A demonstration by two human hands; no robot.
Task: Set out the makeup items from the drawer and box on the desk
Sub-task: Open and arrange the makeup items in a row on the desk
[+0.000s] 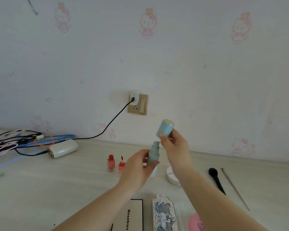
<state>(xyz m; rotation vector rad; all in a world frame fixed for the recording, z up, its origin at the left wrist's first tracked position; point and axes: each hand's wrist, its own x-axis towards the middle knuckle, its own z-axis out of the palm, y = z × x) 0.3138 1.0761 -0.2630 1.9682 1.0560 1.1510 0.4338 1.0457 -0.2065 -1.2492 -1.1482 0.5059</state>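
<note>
At the desk's near edge lay a cream box printed "Mooekiss", a silver ornate case just right of it, and a pink puff partly hidden by the right forearm. Farther right, a black brush and a thin brush lay side by side, apart. A white round compact sat behind the right wrist.

Above the desk's middle, the left hand gripped a pale blue bottle upright, fingers and thumb curled round its body, its nozzle bare. The right hand pinched the bottle's blue cap, lifted just clear of the nozzle and tilted.

Left of the hands stood two red lip tints, the right one with its wand up. Toward the far left corner lay a white device beside tangled cables; a black cable ran up to the wall socket.
</note>
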